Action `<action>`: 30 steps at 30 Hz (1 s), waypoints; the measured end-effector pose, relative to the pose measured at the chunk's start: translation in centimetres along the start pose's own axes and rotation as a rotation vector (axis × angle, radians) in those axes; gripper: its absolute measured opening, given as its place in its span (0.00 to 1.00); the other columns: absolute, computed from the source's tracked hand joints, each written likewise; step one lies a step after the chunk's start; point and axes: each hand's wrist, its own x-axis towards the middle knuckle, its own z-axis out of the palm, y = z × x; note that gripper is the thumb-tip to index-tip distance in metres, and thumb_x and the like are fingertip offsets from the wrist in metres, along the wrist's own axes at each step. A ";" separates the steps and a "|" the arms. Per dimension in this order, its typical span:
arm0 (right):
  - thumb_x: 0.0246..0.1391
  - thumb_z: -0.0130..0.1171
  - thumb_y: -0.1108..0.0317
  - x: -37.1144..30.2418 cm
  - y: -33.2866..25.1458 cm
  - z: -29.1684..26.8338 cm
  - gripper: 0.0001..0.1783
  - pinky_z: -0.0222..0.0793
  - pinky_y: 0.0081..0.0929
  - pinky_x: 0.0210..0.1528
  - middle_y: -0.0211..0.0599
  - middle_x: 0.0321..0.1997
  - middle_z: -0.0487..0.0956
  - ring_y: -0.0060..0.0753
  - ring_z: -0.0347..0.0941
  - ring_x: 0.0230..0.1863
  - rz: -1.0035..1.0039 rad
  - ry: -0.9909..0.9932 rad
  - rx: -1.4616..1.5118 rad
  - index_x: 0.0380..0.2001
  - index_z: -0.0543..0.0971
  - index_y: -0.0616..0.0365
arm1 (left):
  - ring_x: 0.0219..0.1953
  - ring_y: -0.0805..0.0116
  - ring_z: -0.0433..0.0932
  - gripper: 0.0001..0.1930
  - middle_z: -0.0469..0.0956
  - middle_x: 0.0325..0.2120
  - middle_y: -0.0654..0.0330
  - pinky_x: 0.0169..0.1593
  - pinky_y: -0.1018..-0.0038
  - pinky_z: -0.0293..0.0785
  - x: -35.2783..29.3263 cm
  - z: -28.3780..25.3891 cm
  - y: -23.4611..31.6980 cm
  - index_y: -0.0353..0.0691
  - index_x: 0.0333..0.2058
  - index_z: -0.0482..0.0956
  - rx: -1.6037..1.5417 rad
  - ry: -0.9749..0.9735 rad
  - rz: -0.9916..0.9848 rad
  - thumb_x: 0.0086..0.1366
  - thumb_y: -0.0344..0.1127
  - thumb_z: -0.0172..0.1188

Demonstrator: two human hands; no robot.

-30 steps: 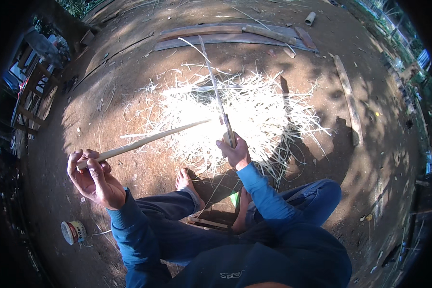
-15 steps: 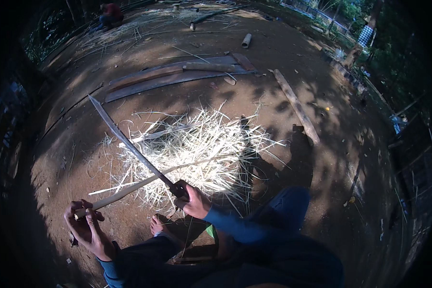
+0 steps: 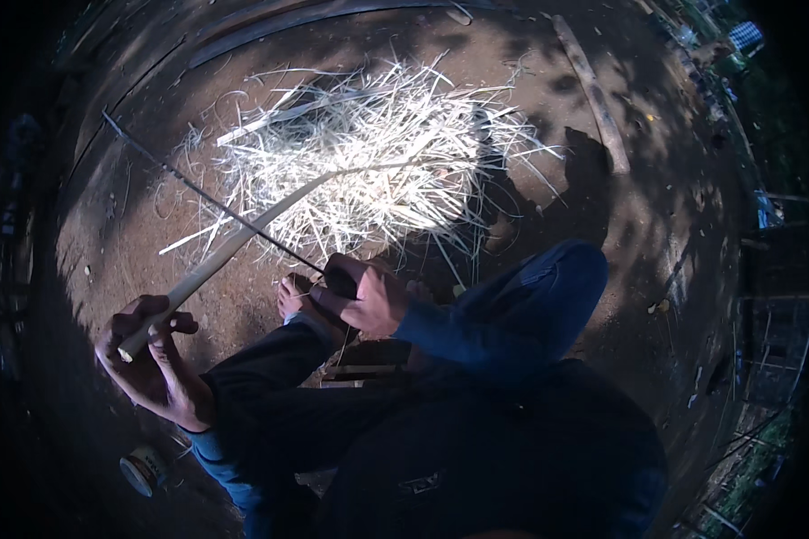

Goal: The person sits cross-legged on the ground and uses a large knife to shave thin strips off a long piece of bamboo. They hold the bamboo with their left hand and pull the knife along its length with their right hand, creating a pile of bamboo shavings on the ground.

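Note:
My left hand is closed around the near end of a long, pale, slightly curved stick, perhaps bamboo or wood. The stick slants up to the right, its thin far end over a heap of pale shavings. In my right hand is the dark handle of a machete, gripped in front of my body. Its long narrow blade points up to the left and crosses over the stick, seen almost edge-on. Whether blade and stick touch, I cannot tell.
Beyond the heap lie boards on the brown dirt ground. A straight log rests to the far right. My bare foot is just short of the shavings, and a small tub stands at the lower left.
The view has tilted downward, so the heap, boards and log appear higher and the tub shows. The machete blade has turned nearly edge-on; both hands keep their hold.

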 end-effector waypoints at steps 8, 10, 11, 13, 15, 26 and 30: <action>0.49 0.64 0.60 -1.8 -1.3 2.5 0.14 0.71 0.37 0.30 0.41 0.21 0.77 0.47 0.77 0.25 -0.196 0.054 -0.095 0.29 0.74 0.59 | 0.32 0.66 0.79 0.19 0.77 0.33 0.48 0.25 0.79 0.78 -3.5 -2.4 -0.7 0.41 0.47 0.61 0.079 0.104 0.012 0.65 0.39 0.58; 0.47 0.64 0.60 -1.8 -1.0 2.5 0.14 0.70 0.38 0.29 0.40 0.20 0.77 0.47 0.76 0.24 -0.260 0.067 -0.101 0.27 0.74 0.58 | 0.33 0.66 0.80 0.19 0.77 0.33 0.49 0.24 0.80 0.78 -4.0 -2.1 -0.7 0.41 0.47 0.60 0.101 0.106 0.026 0.65 0.40 0.58; 0.47 0.64 0.60 -1.8 -1.2 2.4 0.13 0.69 0.39 0.29 0.41 0.19 0.76 0.47 0.76 0.23 -0.264 0.069 -0.113 0.27 0.74 0.57 | 0.32 0.67 0.80 0.19 0.76 0.32 0.49 0.24 0.81 0.78 -4.2 -2.0 -0.7 0.41 0.47 0.60 0.117 0.115 0.033 0.65 0.40 0.58; 0.46 0.63 0.61 -1.6 -0.8 2.5 0.12 0.68 0.40 0.28 0.41 0.18 0.75 0.47 0.75 0.22 -0.247 0.055 -0.110 0.25 0.73 0.57 | 0.31 0.69 0.79 0.18 0.76 0.31 0.50 0.23 0.82 0.79 -4.5 -2.0 -0.4 0.41 0.46 0.60 0.149 0.128 0.052 0.66 0.40 0.57; 0.46 0.62 0.63 -0.6 1.2 2.5 0.11 0.67 0.42 0.27 0.42 0.16 0.74 0.48 0.74 0.21 -0.199 0.041 -0.085 0.24 0.73 0.57 | 0.31 0.69 0.79 0.17 0.76 0.31 0.50 0.23 0.82 0.78 -4.5 -1.8 -0.5 0.41 0.46 0.61 0.149 0.141 0.053 0.66 0.39 0.57; 0.46 0.60 0.62 0.3 2.7 2.1 0.10 0.65 0.42 0.24 0.43 0.14 0.72 0.50 0.72 0.19 -0.091 0.003 -0.120 0.23 0.73 0.58 | 0.30 0.72 0.77 0.14 0.75 0.32 0.51 0.19 0.87 0.73 -4.4 -2.0 -1.2 0.43 0.45 0.62 0.147 0.239 0.047 0.66 0.37 0.56; 0.47 0.59 0.60 2.1 5.1 2.1 0.12 0.67 0.42 0.27 0.44 0.16 0.73 0.52 0.74 0.22 0.054 0.089 -0.230 0.26 0.75 0.59 | 0.29 0.72 0.77 0.14 0.75 0.32 0.51 0.18 0.87 0.74 -4.3 -2.3 -1.4 0.43 0.44 0.62 0.157 0.209 0.048 0.66 0.36 0.56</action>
